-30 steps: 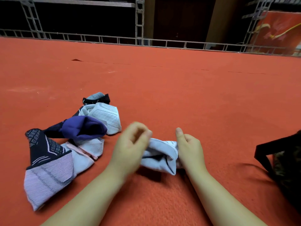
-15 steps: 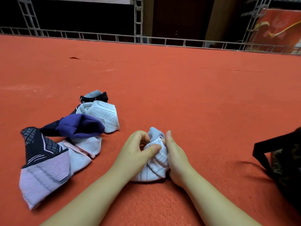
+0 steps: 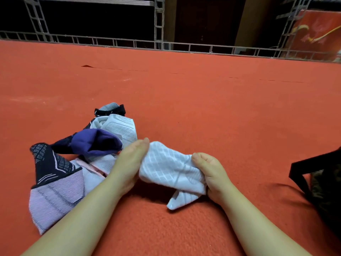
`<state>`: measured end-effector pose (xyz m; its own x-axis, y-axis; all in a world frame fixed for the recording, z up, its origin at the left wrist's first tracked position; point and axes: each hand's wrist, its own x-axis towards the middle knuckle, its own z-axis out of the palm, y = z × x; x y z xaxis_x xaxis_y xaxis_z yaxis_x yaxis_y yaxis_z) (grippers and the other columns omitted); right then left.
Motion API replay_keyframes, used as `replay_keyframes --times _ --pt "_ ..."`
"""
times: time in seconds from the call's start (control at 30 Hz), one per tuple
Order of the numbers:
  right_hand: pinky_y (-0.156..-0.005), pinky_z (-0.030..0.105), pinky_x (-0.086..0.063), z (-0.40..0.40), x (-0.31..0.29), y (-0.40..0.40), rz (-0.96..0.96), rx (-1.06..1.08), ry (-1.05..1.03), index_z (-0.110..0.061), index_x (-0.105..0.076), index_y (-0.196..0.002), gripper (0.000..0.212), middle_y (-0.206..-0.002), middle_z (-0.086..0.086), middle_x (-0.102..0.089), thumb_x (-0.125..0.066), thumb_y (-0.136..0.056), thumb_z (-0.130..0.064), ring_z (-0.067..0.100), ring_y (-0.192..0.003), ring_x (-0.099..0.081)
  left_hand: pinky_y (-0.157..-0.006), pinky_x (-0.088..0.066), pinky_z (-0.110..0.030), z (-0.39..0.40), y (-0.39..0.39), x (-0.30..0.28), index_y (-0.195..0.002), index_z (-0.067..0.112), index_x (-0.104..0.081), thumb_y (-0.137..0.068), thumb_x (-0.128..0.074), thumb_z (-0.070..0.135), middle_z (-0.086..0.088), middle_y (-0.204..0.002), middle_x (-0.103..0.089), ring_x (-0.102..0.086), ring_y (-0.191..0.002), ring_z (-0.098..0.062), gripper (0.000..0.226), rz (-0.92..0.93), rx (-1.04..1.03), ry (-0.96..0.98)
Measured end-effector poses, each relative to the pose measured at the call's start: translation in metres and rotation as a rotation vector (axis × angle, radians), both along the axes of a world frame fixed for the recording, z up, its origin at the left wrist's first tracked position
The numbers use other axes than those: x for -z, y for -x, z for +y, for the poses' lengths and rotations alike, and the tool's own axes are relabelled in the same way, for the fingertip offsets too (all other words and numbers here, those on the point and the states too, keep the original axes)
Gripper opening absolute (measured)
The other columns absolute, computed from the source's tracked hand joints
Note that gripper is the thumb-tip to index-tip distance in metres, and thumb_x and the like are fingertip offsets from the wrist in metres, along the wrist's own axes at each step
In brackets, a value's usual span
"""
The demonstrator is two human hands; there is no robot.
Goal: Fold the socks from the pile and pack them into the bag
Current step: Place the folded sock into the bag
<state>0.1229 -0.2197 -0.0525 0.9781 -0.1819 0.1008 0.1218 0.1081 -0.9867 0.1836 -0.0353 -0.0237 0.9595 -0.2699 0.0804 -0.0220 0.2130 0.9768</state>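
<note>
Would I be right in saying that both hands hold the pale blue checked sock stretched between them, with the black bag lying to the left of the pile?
Not quite: the head view shows the black bag at the right edge, not left of the pile. The left hand and right hand do hold the pale blue checked sock between them.

Both forearms are bare to the frame edge; the left hand (image 3: pixel 129 163) and right hand (image 3: pixel 212 172) wear no gloves.

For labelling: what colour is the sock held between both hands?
White sock with a faint grid weave, head view.
</note>
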Motion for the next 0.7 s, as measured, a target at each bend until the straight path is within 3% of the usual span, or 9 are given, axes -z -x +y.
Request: replay_keyframes --times 0.1,0.2,0.27,0.33,0.4,0.47,0.57,0.63,0.7 --pt "-0.055 0.029 -0.036 -0.004 0.000 0.000 -0.014 -0.021 0.013 -0.009 -0.048 -0.072 0.075 -0.073 0.011 -0.043 -0.077 -0.044 -0.073 0.021 -0.067 -0.041 -0.066 -0.052 -0.018 0.005 0.006 0.003 -0.076 0.017 -0.070 -0.074 -0.063 0.031 0.005 -0.077 -0.073 -0.066 -0.074 -0.005 0.016 -0.137 0.301 -0.356" --pt "-0.068 0.027 -0.044 -0.007 -0.003 0.003 -0.066 -0.088 0.345 -0.022 -0.053 -0.085 0.050 -0.083 -0.002 -0.056 -0.070 -0.055 -0.057 0.011 -0.076 -0.053 -0.072 -0.052 -0.033 0.007 -0.004 0.005 -0.081 0.016 -0.070 -0.064 -0.069 0.044 -0.005 -0.081 -0.072 -0.065 -0.076 -0.017 0.033 -0.154 0.043 -0.179" --pt "-0.083 0.022 -0.047 -0.004 -0.004 0.006 -0.051 -0.160 0.583 -0.033 -0.052 -0.104 0.050 -0.102 -0.013 -0.061 -0.067 -0.058 -0.046 0.003 -0.094 -0.059 -0.060 -0.051 -0.035 0.014 -0.012 0.002 -0.087 0.020 -0.068 -0.057 -0.067 0.054 -0.013 -0.080 -0.065 -0.060 -0.069 -0.024 0.045 -0.123 -0.122 -0.004" --pt "-0.083 0.018 -0.047 0.000 -0.004 0.008 -0.060 -0.211 0.690 -0.038 -0.056 -0.103 0.041 -0.102 -0.020 -0.064 -0.068 -0.064 -0.042 -0.003 -0.095 -0.060 -0.044 -0.048 -0.032 0.022 -0.017 0.000 -0.100 0.031 -0.068 -0.059 -0.065 0.061 -0.017 -0.075 -0.055 -0.054 -0.056 -0.025 0.052 -0.161 -0.146 -0.004" --pt "-0.071 0.018 -0.047 0.002 -0.006 0.007 -0.048 -0.232 0.651 -0.032 -0.064 -0.088 0.024 -0.084 -0.018 -0.066 -0.068 -0.066 -0.039 -0.002 -0.078 -0.060 -0.038 -0.042 -0.033 0.023 -0.016 -0.003 -0.096 0.021 -0.069 -0.061 -0.060 0.072 -0.017 -0.062 -0.055 -0.048 -0.039 -0.025 0.062 -0.226 -0.159 -0.063" --pt "-0.063 0.021 -0.044 -0.001 -0.006 0.007 -0.017 -0.236 0.520 -0.021 -0.066 -0.080 0.026 -0.072 -0.013 -0.062 -0.068 -0.061 -0.040 0.002 -0.068 -0.056 -0.042 -0.044 -0.046 0.020 -0.016 -0.004 -0.083 -0.004 -0.058 -0.062 -0.054 0.076 -0.020 -0.058 -0.056 -0.050 -0.039 -0.030 0.084 -0.239 -0.214 -0.095" --pt "-0.065 0.027 -0.049 -0.005 -0.004 0.007 0.011 -0.242 0.318 -0.008 -0.067 -0.092 0.044 -0.081 0.000 -0.067 -0.068 -0.060 -0.039 0.012 -0.074 -0.060 -0.073 -0.046 -0.059 0.024 -0.016 -0.002 -0.083 -0.005 -0.055 -0.057 -0.068 0.076 -0.022 -0.082 -0.056 -0.054 -0.076 -0.033 0.086 -0.238 -0.097 -0.014" --pt "-0.068 0.027 -0.052 -0.007 -0.004 0.007 0.010 -0.212 0.217 -0.006 -0.065 -0.097 0.048 -0.085 0.004 -0.070 -0.069 -0.061 -0.038 0.015 -0.077 -0.063 -0.086 -0.045 -0.057 0.026 -0.014 0.000 -0.099 0.002 -0.060 -0.051 -0.079 0.067 -0.026 -0.098 -0.060 -0.058 -0.092 -0.037 0.083 -0.202 0.088 0.049" --pt "-0.063 0.027 -0.051 -0.008 -0.006 0.007 0.009 -0.138 0.150 -0.007 -0.061 -0.090 0.038 -0.077 0.003 -0.067 -0.069 -0.067 -0.035 0.014 -0.069 -0.062 -0.088 -0.048 -0.047 0.024 -0.010 0.003 -0.118 0.009 -0.054 -0.046 -0.084 0.057 -0.016 -0.111 -0.064 -0.061 -0.104 -0.032 0.090 -0.175 0.223 -0.009"
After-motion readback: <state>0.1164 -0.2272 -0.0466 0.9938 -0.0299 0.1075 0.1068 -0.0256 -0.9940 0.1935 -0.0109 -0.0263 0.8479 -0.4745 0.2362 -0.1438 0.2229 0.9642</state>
